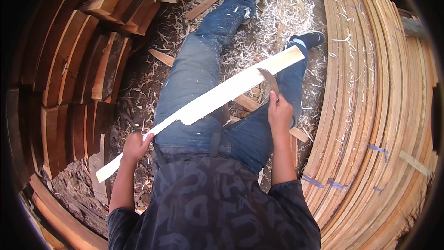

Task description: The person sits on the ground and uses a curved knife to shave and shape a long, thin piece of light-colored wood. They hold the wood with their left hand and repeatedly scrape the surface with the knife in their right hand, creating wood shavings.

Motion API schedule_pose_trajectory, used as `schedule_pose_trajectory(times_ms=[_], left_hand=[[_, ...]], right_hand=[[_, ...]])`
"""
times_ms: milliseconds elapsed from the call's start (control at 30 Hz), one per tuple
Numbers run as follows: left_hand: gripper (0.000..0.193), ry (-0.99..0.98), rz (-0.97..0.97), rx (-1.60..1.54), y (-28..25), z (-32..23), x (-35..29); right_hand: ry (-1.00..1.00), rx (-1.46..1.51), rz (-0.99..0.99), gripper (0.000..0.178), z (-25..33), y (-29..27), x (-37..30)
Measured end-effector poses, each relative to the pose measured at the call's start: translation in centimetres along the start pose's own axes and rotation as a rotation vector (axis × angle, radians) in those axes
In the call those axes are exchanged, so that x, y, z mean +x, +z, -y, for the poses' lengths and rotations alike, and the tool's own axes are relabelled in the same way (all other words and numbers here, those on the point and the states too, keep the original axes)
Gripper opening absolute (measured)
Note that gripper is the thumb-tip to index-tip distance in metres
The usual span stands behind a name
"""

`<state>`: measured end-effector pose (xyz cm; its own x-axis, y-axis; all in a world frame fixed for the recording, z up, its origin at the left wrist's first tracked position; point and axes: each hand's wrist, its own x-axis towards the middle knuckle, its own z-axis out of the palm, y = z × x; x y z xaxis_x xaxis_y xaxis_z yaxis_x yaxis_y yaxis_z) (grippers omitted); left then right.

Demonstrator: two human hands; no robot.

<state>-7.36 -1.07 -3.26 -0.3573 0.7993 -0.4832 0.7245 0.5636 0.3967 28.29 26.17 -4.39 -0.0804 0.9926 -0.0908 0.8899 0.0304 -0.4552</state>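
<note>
Both hands are apart from each other: with my left hand (135,146), at the lower left of the frame, I grip the narrow part of a pale wooden piece (226,90), and my right hand (280,113), right of the middle, is clamped on a curved blade tool (271,81). The wooden piece lies slanting across my blue jeans (187,76), from the lower left up to the upper right, where its wide end is. The tool's tip is over this wide part; I cannot tell if it touches the wood. Light shavings (273,4) cover the ground at the upper middle, around my dark shoes (311,38). Stacked brown timber blocks (69,60) fill the left side, and long wooden strips (360,83) fill the right side, with some purple ties (379,149) at the lower right.
</note>
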Motion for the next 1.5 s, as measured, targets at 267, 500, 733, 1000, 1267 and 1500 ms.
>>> schedule_pose_trajectory(times_ms=[267, 500, 733, 1000, 1267, 1500], left_hand=[[0.055, -0.056, 0.058, 0.041, -0.6, -0.8, 0.1], [0.055, -0.033, 0.056, -0.020, 0.0, 0.3, 0.0], [0.057, -0.055, 0.061, -0.028, 0.2, 0.4, 0.4], [0.062, -0.015, 0.000, 0.031, 0.6, 0.4, 0.2], [0.057, 0.042, -0.045, -0.030, -0.8, -3.3, 2.4], [0.053, 0.181, 0.108, -0.065, -2.2, -6.6, 3.8]], right_hand=[[-0.037, -0.033, -0.077, 0.038, -0.4, -0.4, 0.8], [0.091, 0.120, -0.073, 0.044, -0.7, -0.9, 1.6], [-0.463, -0.019, -0.110, 0.054, -1.9, -0.5, 0.7], [0.289, 0.569, -0.161, 0.049, -8.4, 1.6, 1.1], [0.354, 0.667, -0.035, 0.053, -5.7, 3.3, -1.0], [0.657, 1.281, -0.040, 0.056, -6.1, 1.9, -0.5]])
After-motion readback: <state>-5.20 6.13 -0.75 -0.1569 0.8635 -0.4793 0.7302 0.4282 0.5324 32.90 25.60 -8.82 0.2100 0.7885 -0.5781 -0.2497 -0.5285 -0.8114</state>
